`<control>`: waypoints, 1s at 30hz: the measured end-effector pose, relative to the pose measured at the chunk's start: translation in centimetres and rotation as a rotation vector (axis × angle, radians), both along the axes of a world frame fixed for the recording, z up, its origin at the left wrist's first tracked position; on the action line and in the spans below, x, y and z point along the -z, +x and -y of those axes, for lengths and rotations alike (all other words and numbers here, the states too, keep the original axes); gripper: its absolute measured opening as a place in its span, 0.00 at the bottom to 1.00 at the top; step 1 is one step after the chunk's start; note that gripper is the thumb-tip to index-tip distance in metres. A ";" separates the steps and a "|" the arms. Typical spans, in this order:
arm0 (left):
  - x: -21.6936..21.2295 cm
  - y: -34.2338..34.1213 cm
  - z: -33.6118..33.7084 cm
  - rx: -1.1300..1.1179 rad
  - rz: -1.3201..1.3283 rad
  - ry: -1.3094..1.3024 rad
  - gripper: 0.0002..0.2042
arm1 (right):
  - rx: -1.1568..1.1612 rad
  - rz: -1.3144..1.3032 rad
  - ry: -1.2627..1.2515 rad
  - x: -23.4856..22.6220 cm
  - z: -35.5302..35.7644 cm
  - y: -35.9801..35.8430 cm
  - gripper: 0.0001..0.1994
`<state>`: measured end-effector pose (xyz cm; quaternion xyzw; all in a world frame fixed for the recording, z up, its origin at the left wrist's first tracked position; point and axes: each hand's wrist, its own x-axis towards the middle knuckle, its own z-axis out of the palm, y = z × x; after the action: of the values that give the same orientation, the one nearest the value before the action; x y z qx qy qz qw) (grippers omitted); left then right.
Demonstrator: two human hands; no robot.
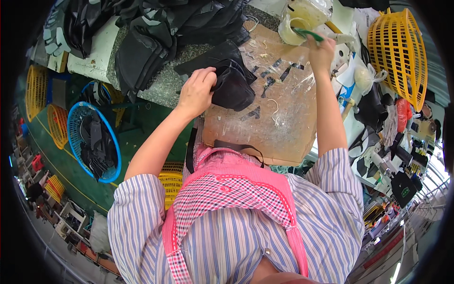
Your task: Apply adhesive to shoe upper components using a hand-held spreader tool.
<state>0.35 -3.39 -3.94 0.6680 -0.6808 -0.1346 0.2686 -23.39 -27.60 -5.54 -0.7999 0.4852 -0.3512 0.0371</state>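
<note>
A curved black leather-like piece [232,89] is gripped at its left edge by my left hand [198,90], above the worn cardboard sheet [231,137]. My right hand [322,52] reaches to the far right, its fingers closed round a green-handled brush [307,34]. The brush's far end goes into a pale yellow tub [289,34], so its tip is hidden. Beyond my left hand, more flat black pieces [142,54] lie in overlapping stacks on the speckled tabletop [158,96].
A yellow plastic basket [397,52] stands at the right beside a knotted clear bag [366,78]. On the floor at the left, a blue basket [117,163] holds black pieces, with an orange basket [56,125] near it. Dark smears and pale threads mark the cardboard.
</note>
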 end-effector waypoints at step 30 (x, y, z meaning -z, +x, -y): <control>-0.2 -1.8 -3.0 0.017 0.372 -0.191 0.08 | -0.501 0.391 0.650 -2.7 -10.0 5.2 0.07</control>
<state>-1.41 -0.44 -3.76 0.6472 -0.7339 0.0538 0.1991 -18.16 -17.58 -2.87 -0.7582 0.3455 -0.3051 0.4611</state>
